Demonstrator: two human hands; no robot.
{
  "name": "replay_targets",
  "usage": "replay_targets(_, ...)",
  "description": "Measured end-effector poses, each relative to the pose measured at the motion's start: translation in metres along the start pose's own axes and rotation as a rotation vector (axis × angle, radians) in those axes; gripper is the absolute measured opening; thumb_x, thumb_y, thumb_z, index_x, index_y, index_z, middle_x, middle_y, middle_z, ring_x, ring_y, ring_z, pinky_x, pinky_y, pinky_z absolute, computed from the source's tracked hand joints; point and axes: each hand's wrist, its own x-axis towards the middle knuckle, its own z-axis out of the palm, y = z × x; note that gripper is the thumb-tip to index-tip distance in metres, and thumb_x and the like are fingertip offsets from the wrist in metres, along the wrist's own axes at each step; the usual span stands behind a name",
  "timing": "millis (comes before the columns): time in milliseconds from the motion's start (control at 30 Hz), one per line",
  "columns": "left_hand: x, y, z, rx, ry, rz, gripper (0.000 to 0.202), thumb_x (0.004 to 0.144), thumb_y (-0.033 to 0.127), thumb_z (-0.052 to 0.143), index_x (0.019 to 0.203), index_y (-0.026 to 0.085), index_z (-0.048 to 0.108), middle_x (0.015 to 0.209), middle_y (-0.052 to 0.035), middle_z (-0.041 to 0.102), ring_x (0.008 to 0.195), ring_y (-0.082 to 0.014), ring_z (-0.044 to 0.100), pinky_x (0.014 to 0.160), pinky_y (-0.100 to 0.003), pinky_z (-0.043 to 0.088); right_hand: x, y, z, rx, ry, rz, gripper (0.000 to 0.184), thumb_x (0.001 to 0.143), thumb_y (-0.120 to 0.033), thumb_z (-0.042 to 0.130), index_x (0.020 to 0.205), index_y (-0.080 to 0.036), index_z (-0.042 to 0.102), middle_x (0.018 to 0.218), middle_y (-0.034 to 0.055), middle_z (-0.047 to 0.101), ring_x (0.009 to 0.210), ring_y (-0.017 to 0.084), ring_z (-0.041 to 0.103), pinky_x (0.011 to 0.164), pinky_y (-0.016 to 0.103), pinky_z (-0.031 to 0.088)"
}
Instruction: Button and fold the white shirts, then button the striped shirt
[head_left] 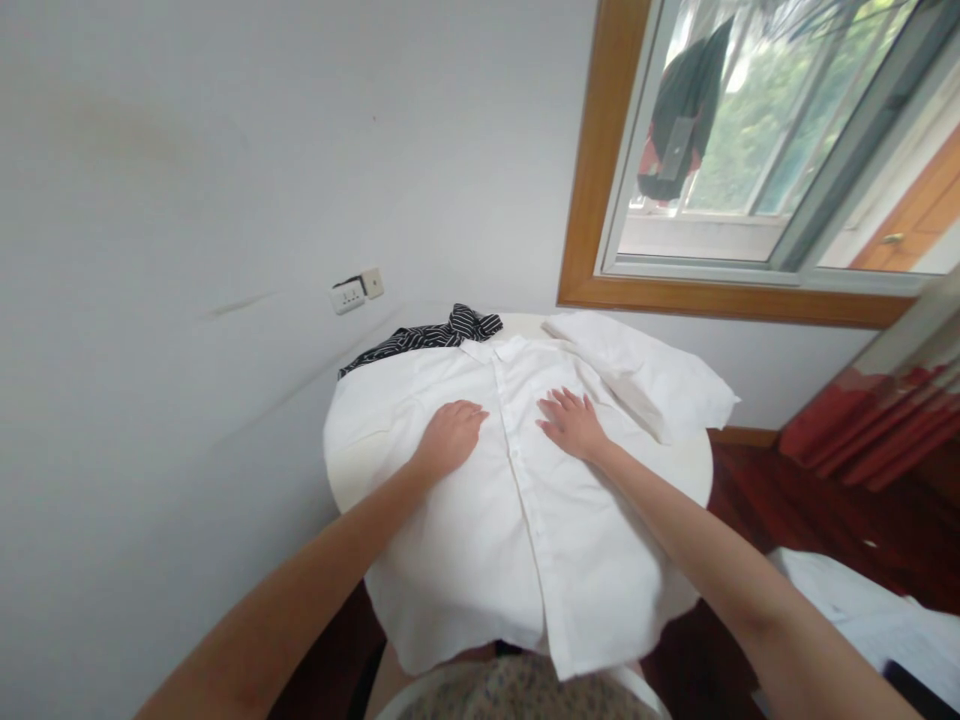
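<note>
L fingers (471, 410) lying close together, slightly bent, tips pressing on cloth, gripping nothing. R fingers (556, 402) lying straight, fanned a little, flat on the cloth, nothing held either. L hand (450, 437) resting palm-down just left of the button strip. R hand (576, 427) resting palm-down just right of it. Both forearms bare, coming in from the bottom of the frame.

Under both palms: white shirt (480, 540), button-up, lying front-up on a small round table (346, 478).
- Placket (517, 470) running down the middle btwn the hands. Looking buttoned, but buttons too small to be sure.
- Collar (491, 350) sitting at the far edge, pointing away from the person.
- Fabric showing plain, thin, mostly smooth, w/ a few soft creases toward the hem.
- Hem hanging over the near table edge, toward the person's lap.
- One sleeve (645, 380) lying out to the R, spreading across the tabletop to the rim.
- Shirt covering most of the tabletop, only slivers of table showing L and R.

Behind the collar: dark striped garment (424, 338) lying bunched, touching the shirt's top edge. Wall socket (352, 293) sitting on the grey wall just above it. Wood-framed window (585, 200) filling upper R, a dark garment (679, 110) hanging beyond the glass. Red cloth (877, 420) showing far R, white cloth (855, 610) lying lower R.
</note>
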Motion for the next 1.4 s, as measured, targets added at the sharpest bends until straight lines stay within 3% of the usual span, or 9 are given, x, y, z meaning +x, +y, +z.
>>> replay_targets(100,-0.021,0.031,-0.003,-0.055,-0.021,-0.002,0.034,0.093,0.029,0.041,0.118,0.019,0.061,0.124,-0.0089,0.061,0.118,-0.022,0.052,0.102,-0.04,0.04,-0.018,-0.015,-0.009,0.065,0.046,-0.086,0.042,0.092,-0.027,0.042,0.133,-0.024,0.051,0.145,0.0067,0.043,0.138,0.023,0.03,0.113,0.047,0.02)
replay_targets(167,-0.038,0.048,0.001,-0.074,-0.06,-0.013,0.04,0.094,0.039,0.039,0.125,0.021,0.056,0.133,-0.009,0.055,0.126,-0.0231,0.046,0.106,-0.042,0.035,-0.037,-0.026,-0.012,0.135,-0.012,-0.13,0.041,0.095,-0.026,0.036,0.132,-0.022,0.053,0.142,0.0068,0.047,0.135,0.02,0.036,0.111,0.041,0.027)
replay_targets(233,-0.051,0.058,0.004,-0.065,-0.102,-0.02,0.048,0.093,0.048,0.039,0.133,0.024,0.05,0.143,-0.0084,0.046,0.133,-0.0256,0.038,0.11,-0.047,0.028,-0.059,-0.036,-0.013,0.15,-0.084,-0.155,0.045,0.096,-0.039,0.036,0.137,-0.024,0.048,0.145,0.0081,0.043,0.137,0.023,0.034,0.11,0.046,0.028)
replay_targets(333,-0.062,0.059,0.003,-0.052,-0.141,-0.012,0.052,0.092,0.054,0.037,0.138,0.029,0.043,0.149,-0.0063,0.038,0.138,-0.0268,0.031,0.112,-0.051,0.021,-0.086,-0.041,-0.017,0.095,-0.103,-0.176,0.057,0.092,-0.057,0.038,0.143,-0.03,0.039,0.152,0.0069,0.029,0.141,0.029,0.021,0.11,0.058,0.018)
replay_targets(667,-0.071,0.049,-0.012,-0.044,-0.164,0.015,0.048,0.095,0.047,0.036,0.138,0.029,0.044,0.148,-0.0065,0.039,0.138,-0.0262,0.031,0.112,-0.049,0.023,-0.113,-0.004,-0.027,0.05,-0.119,-0.104,0.054,0.094,-0.052,0.038,0.142,-0.027,0.04,0.152,0.0074,0.03,0.141,0.026,0.022,0.113,0.052,0.02)
replay_targets(800,-0.081,0.076,-0.016,-0.068,-0.177,-0.067,0.045,0.093,0.043,0.041,0.133,0.024,0.05,0.143,-0.0092,0.046,0.134,-0.0265,0.037,0.11,-0.048,0.028,-0.123,-0.028,-0.033,0.12,-0.117,-0.064,0.051,0.091,-0.046,0.046,0.135,-0.02,0.051,0.15,0.0118,0.034,0.14,0.027,0.026,0.111,0.048,0.028)
replay_targets(967,-0.094,0.112,-0.024,-0.087,-0.129,-0.027,0.045,0.094,0.041,0.039,0.136,0.025,0.047,0.145,-0.008,0.044,0.136,-0.0251,0.034,0.112,-0.049,0.024,-0.141,-0.069,-0.031,0.137,-0.073,-0.144,0.05,0.096,-0.044,0.039,0.141,-0.025,0.041,0.151,0.0066,0.033,0.141,0.024,0.025,0.114,0.05,0.02)
replay_targets(1267,-0.101,0.104,-0.029,-0.095,-0.124,0.019,0.045,0.094,0.042,0.04,0.137,0.03,0.044,0.147,-0.0057,0.041,0.136,-0.0252,0.033,0.112,-0.05,0.022,-0.171,-0.042,-0.035,0.06,-0.044,-0.094,0.047,0.096,-0.041,0.038,0.141,-0.029,0.042,0.152,0.0049,0.031,0.14,0.024,0.026,0.113,0.051,0.022)
replay_targets(1400,-0.099,0.111,-0.032,-0.161,-0.085,-0.011,0.036,0.091,0.037,0.048,0.123,0.024,0.058,0.132,-0.0078,0.055,0.125,-0.0255,0.045,0.106,-0.046,0.032,-0.173,-0.05,-0.042,0.133,0.024,-0.043,0.036,0.093,-0.036,0.046,0.124,-0.024,0.06,0.136,0.0094,0.053,0.13,0.026,0.042,0.106,0.048,0.032)
